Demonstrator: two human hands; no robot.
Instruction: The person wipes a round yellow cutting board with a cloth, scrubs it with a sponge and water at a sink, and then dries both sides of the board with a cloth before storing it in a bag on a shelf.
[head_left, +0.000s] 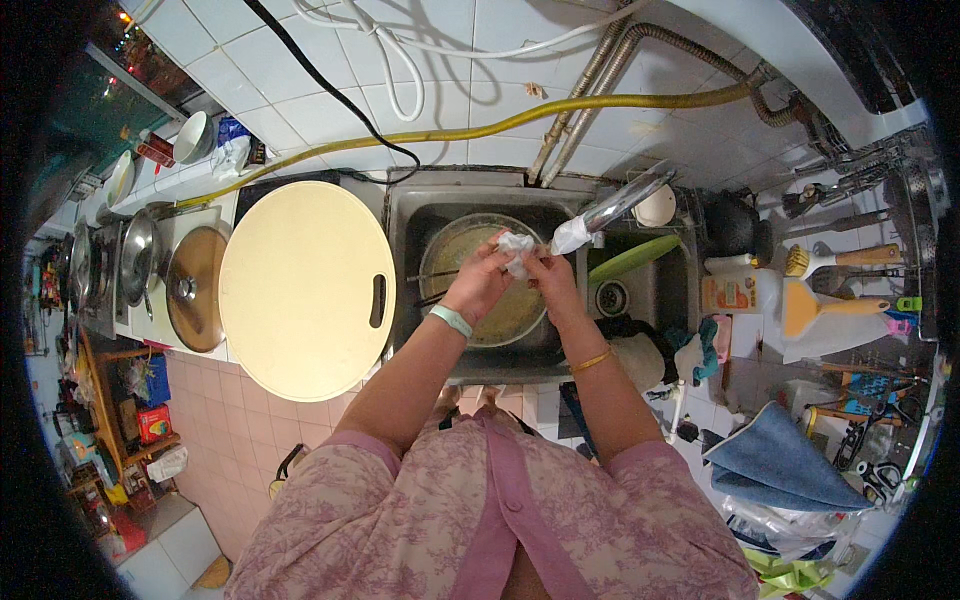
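Over the left basin of a steel sink (480, 375), my left hand (484, 281) and my right hand (551, 281) meet on a crumpled white cloth or paper (517, 251), with the fingers of both closed around it. Below them a large round bowl (510, 330) holds cloudy liquid. A pair of chopsticks (431, 277) crosses the left side of the bowl. The chrome faucet (630, 199), its tip wrapped in white material (571, 235), reaches in just beside my right hand.
A round cream cutting board (300, 292) lies left of the sink, beside a glass lid (196, 289). In the right basin a green board (637, 259) leans near the drain (611, 298). A yellow hose (525, 118) runs along the tiled wall. Brushes and spatulas (832, 300) hang at the right.
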